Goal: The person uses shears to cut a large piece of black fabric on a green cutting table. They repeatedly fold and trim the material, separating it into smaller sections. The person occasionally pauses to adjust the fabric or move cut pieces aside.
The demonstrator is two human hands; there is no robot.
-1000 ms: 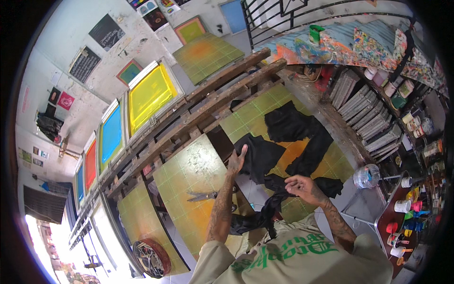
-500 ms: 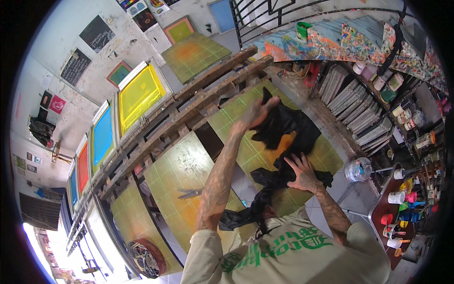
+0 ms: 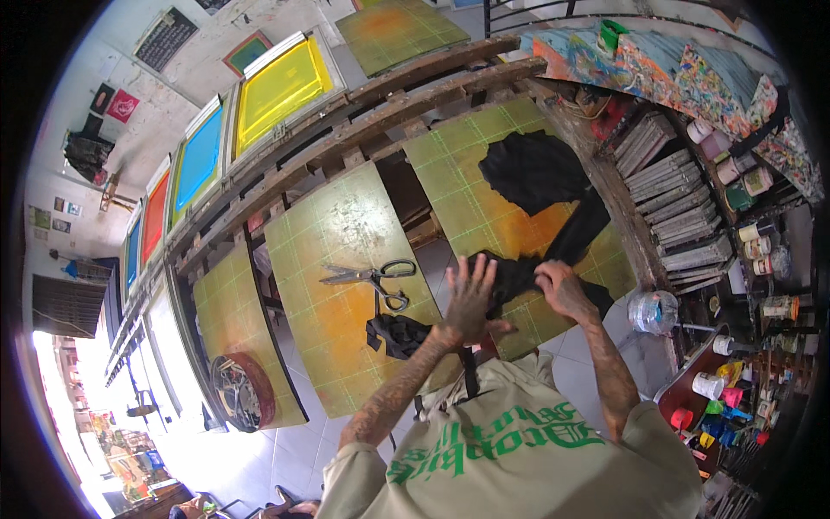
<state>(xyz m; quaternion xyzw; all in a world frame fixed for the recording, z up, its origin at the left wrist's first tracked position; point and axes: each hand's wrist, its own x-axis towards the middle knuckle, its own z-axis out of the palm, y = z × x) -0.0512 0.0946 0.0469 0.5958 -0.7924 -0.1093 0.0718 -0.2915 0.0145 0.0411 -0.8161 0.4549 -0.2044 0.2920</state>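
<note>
A black cloth (image 3: 532, 173) lies on the right-hand green gridded board (image 3: 450, 169), with a rounded far part and a narrow strip running down to a bunched near part. Above the left edge of that bunched part my left hand (image 3: 469, 303) is open, its fingers spread. My right hand (image 3: 564, 290) is curled at the strip's near end, fingers closed on the cloth. Metal scissors (image 3: 370, 277) lie with blades apart on the middle board (image 3: 337, 216). A black cloth scrap (image 3: 399, 336) rests on that board's near edge, close to my left forearm.
Coloured framed screens (image 3: 284, 91) lean beyond a wooden rail (image 3: 389, 108). A round red-rimmed container (image 3: 245, 389) sits on the left board (image 3: 226, 303). To the right are stacked frames (image 3: 679, 203), a clear plastic bottle (image 3: 653, 311) and several paint pots (image 3: 709, 385).
My left hand has come back from the cloth's far end and spread its fingers. The far part lies rounder and flatter. My right hand has gone from spread to curled. The scissors are now uncovered.
</note>
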